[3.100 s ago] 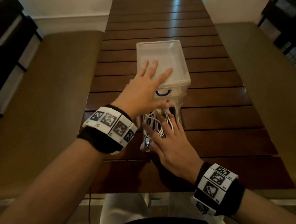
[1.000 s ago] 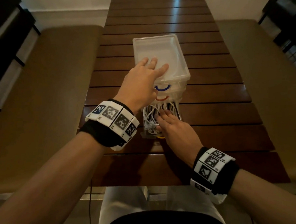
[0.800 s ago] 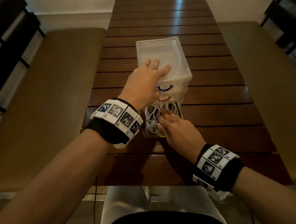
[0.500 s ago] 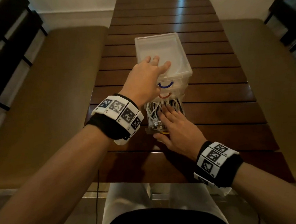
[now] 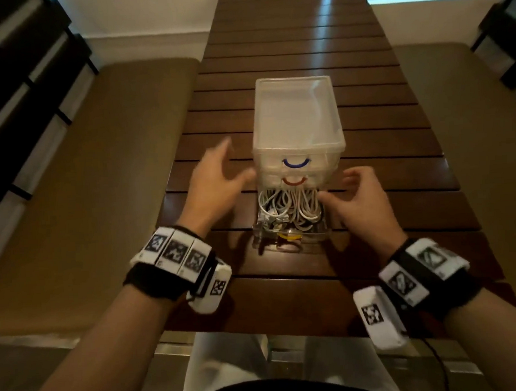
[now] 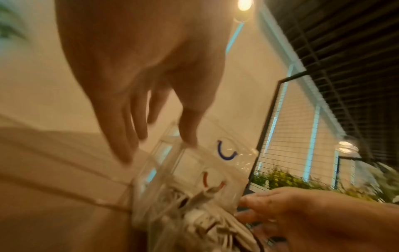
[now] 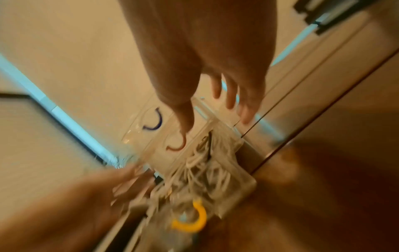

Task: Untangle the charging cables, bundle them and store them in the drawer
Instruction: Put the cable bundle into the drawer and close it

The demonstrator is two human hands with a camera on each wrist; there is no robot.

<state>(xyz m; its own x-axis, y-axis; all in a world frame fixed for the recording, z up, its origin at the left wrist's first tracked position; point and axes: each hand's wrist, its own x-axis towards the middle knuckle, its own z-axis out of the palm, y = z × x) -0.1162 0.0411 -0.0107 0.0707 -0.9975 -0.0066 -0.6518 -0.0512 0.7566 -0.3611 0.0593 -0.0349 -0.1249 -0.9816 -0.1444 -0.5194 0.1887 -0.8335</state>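
Note:
A clear plastic drawer unit (image 5: 297,123) stands mid-table, with a blue-handled drawer (image 5: 296,163) on top and a red-handled one (image 5: 293,181) below it. The bottom drawer, with a yellow handle (image 5: 289,237), is pulled out toward me and holds coiled white cables (image 5: 287,207). My left hand (image 5: 219,176) hovers at the unit's left side with fingers spread, holding nothing. My right hand (image 5: 356,189) is at the open drawer's right edge, fingers loosely bent and empty. The wrist views are blurred: the left hand (image 6: 159,146) is by the unit (image 6: 207,163), and the right hand (image 7: 213,116) is above the cables (image 7: 207,170).
The unit sits on a dark slatted wooden table (image 5: 287,296). Brown cushioned benches run along the left (image 5: 83,175) and right (image 5: 472,121). Dark furniture stands in both far corners.
My left hand has come off the top of the unit and moved to its left side. My right hand has left the cables and shifted to the drawer's right edge.

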